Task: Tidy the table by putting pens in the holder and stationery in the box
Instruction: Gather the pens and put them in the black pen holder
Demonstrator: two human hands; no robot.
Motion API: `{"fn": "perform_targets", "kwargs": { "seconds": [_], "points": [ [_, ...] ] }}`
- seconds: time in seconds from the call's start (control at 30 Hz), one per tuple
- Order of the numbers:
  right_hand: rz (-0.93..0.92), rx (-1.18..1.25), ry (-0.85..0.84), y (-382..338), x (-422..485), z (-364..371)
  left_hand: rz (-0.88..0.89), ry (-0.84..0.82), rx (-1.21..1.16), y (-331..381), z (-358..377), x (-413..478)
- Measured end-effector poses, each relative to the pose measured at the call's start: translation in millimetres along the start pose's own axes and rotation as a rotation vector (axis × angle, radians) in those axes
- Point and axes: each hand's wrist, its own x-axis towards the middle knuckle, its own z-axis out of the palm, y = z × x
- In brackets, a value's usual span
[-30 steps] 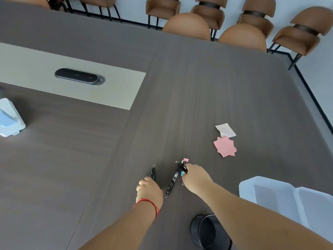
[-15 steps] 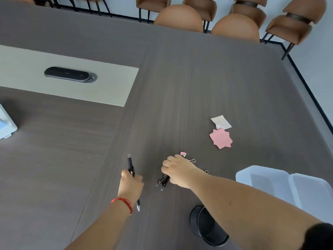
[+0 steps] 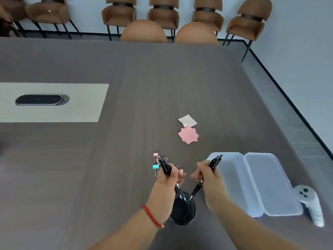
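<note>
I have my left hand (image 3: 166,179) wrapped around a few black pens (image 3: 164,166) and my right hand (image 3: 207,175) curled on another black bunch (image 3: 214,162), both sets tipped nib-down just above the round black mesh holder (image 3: 182,210) near the table's front edge; by my reckoning the pens are nearly done but not yet dropped in. Everything else is left: the small pink and blue binder clips (image 3: 155,166) beside my left hand, the pink sticky notes (image 3: 188,135) and the white note (image 3: 187,120) beyond, all outside the open, seemingly empty clear plastic box (image 3: 252,183) on my right
</note>
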Motion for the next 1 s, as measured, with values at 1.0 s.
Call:
{"fn": "perform_targets", "kwargs": {
  "seconds": [1.0],
  "points": [
    [-0.258, -0.686, -0.220, 76.8, -12.3, -59.5, 0.167, 0.005, 0.550, -65.5, -27.6, 5.2]
  ]
}}
